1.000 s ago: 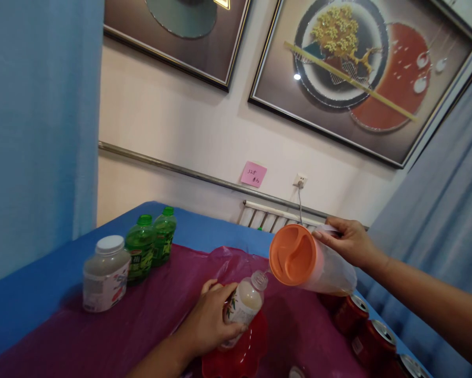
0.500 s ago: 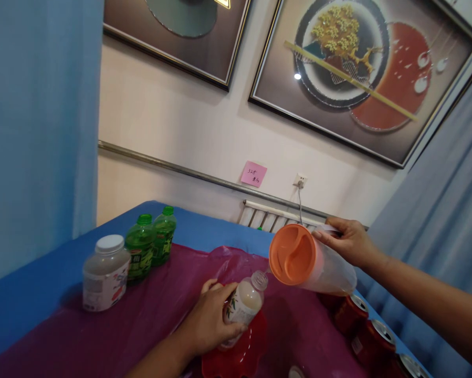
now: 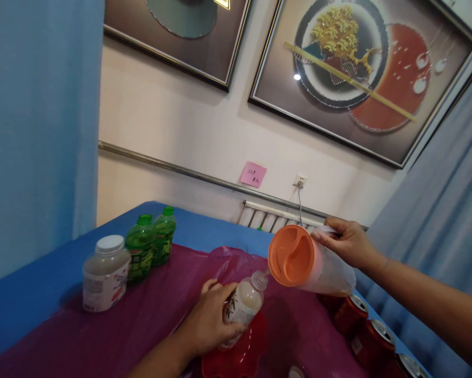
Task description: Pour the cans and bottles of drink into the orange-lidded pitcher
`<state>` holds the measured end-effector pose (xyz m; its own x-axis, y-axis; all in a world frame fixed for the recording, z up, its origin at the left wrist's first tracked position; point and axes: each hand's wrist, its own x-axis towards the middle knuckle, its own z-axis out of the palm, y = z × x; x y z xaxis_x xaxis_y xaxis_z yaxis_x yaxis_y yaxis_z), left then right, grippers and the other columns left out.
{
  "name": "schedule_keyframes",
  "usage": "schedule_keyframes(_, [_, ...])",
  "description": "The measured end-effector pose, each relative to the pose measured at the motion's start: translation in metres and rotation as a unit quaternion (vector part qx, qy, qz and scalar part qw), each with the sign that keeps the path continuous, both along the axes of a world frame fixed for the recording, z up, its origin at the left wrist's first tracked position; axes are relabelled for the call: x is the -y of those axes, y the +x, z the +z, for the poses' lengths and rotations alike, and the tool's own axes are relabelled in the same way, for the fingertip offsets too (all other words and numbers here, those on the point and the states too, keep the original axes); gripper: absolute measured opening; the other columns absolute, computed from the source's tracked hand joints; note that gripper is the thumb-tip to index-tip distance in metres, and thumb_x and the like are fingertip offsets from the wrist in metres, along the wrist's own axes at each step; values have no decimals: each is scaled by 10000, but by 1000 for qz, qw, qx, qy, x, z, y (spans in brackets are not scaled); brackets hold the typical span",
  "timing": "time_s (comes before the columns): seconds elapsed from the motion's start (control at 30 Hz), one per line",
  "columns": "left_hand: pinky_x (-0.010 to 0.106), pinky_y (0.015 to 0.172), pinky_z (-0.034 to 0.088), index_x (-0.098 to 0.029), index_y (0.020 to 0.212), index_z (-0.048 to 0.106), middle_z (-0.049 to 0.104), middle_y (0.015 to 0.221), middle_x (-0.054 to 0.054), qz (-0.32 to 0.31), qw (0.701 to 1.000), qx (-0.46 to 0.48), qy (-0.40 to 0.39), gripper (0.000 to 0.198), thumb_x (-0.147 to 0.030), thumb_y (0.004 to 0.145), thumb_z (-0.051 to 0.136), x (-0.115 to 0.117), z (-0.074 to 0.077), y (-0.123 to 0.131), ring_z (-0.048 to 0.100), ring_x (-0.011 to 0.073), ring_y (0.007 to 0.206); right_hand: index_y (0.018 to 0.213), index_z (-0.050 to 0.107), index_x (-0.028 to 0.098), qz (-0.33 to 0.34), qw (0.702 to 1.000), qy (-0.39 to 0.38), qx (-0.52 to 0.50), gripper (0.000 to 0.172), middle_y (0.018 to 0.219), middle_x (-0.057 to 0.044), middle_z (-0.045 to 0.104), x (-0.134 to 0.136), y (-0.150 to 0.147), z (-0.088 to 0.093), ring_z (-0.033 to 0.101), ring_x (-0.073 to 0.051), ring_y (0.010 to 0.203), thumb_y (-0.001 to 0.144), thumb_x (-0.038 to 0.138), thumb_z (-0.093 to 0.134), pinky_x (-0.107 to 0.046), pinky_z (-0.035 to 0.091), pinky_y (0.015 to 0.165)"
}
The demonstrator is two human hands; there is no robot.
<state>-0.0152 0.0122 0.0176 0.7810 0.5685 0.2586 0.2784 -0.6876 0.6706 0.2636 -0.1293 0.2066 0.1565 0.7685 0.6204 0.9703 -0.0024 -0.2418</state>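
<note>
I see a fat see-through jar (image 3: 105, 278) by two green plastic bottles (image 3: 140, 254). The left hand (image 3: 210, 320) holds a small clear bottle (image 3: 243, 308), tipped, by a wavy red bowl (image 3: 253, 349). A clear orange-lidded jug (image 3: 327, 269) tilts toward it, held by the right hand (image 3: 350, 241), near red cans (image 3: 371, 341).

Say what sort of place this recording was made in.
Probably an ordinary indoor room, though its exact use is unclear: framed pictures hang on the wall, a radiator stands below them, and blue curtains hang at the sides.
</note>
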Motion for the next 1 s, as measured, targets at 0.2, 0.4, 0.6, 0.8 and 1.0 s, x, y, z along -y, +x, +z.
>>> schedule_keyframes(0.2, [512, 1170, 215, -260, 1223, 640, 727, 1180, 34, 3, 1000, -5, 4, 675, -379, 591, 844, 0, 0, 0, 596, 325, 1158, 559, 357, 235, 7, 1000, 4, -4, 530, 523, 66, 296, 1, 0, -1, 295, -99, 509, 820, 607, 630, -240, 229, 460])
schedule_keyframes(0.4, [522, 1176, 196, -267, 1266, 618, 714, 1228, 40, -7, 1000, 3, 1, 713, -365, 596, 840, 1, 0, 0, 594, 322, 1162, 558, 358, 232, 8, 1000, 5, -5, 533, 527, 66, 298, 1, -1, -1, 295, -97, 511, 821, 609, 630, -238, 233, 463])
schedule_keyframes(0.6, [512, 1176, 194, -270, 1232, 632, 728, 1190, 37, -10, 1000, 4, -3, 653, -346, 612, 821, 2, 2, -1, 602, 317, 1147, 554, 378, 229, 3, 1000, 7, 8, 530, 511, 63, 317, 2, 0, -2, 311, -97, 500, 820, 614, 626, -239, 235, 459])
schedule_keyframes(0.8, [528, 1180, 176, -271, 1246, 623, 728, 1179, 48, -13, 1000, 2, -7, 679, -369, 605, 826, 1, 1, -1, 604, 318, 1136, 559, 401, 225, 2, 1000, 4, 10, 523, 507, 58, 340, 3, 1, -4, 330, -98, 495, 828, 612, 627, -238, 245, 454])
schedule_keyframes(1.0, [532, 1180, 194, -271, 1245, 629, 724, 1199, 50, -7, 1000, -1, -4, 693, -376, 591, 832, 2, 2, -1, 610, 331, 1141, 564, 379, 227, 1, 1000, -2, 6, 549, 520, 63, 313, 3, 4, -6, 313, -98, 503, 832, 645, 613, -240, 237, 456])
